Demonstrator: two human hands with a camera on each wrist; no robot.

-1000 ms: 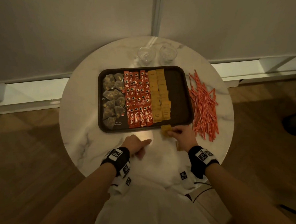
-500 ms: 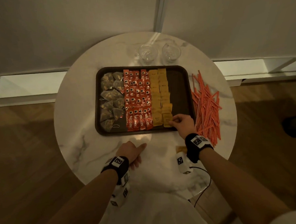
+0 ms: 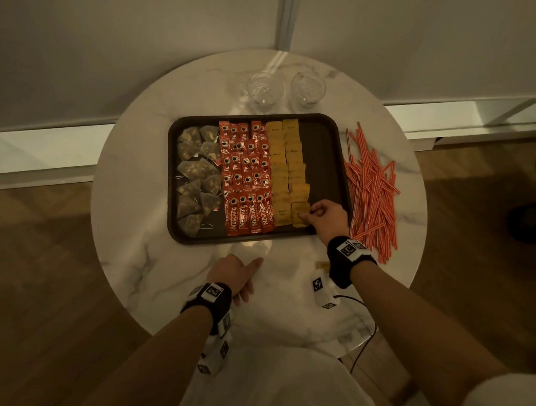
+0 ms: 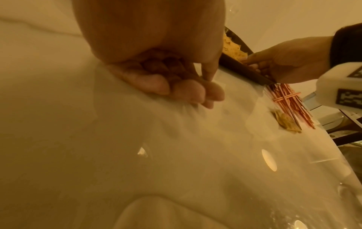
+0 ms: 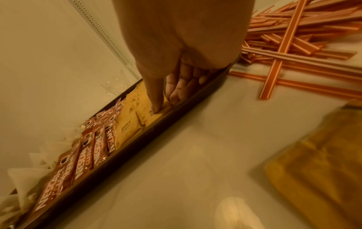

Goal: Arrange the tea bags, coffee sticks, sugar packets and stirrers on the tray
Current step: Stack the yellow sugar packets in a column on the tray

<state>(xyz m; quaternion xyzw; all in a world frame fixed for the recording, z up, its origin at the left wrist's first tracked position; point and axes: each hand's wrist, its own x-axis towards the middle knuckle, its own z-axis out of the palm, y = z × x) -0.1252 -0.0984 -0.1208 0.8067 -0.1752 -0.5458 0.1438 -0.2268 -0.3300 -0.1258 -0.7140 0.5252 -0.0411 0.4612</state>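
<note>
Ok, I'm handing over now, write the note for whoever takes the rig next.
Right hand: fingertips pressing a sugar packet into the near end of the yellow column on the tray.
Left hand: resting on the table, holding nothing.
Done: tea bags, coffee sticks and most sugar in columns.
Left: a few sugar packets on the table by the right wrist; all stirrers lie right of the tray, whose right strip is free.
</note>
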